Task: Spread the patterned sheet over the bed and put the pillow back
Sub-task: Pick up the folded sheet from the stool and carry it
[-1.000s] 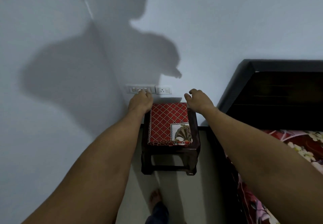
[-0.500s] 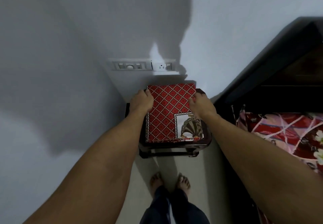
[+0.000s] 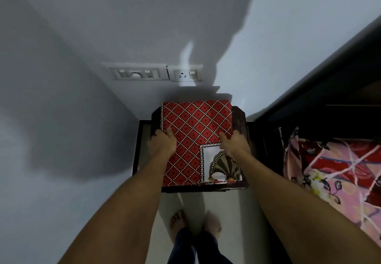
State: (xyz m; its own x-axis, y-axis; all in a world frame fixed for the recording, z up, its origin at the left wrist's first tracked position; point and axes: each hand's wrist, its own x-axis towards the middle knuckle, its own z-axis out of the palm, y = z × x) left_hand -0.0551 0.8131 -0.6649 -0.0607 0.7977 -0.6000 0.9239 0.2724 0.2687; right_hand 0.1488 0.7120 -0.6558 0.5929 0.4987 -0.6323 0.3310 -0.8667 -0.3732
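Note:
A folded patterned sheet (image 3: 195, 125), red with white dotted diamonds and a white fan motif at one corner, lies on a dark wooden stool (image 3: 240, 117) against the wall. My left hand (image 3: 162, 143) grips the sheet's left edge, thumb on top. My right hand (image 3: 235, 143) grips its right side, fingers curled over the cloth. To the right is the bed (image 3: 338, 171), covered by a pink and red floral cloth, with a dark headboard (image 3: 329, 90) behind it. No pillow is in view.
A white switch panel and socket (image 3: 152, 73) sit on the wall above the stool. My bare feet (image 3: 195, 224) stand on the pale floor in the narrow gap between the left wall and the bed.
My head has tilted down and come closer to the stool. Both hands came down from the stool's far corners and closed on the sides of the folded sheet.

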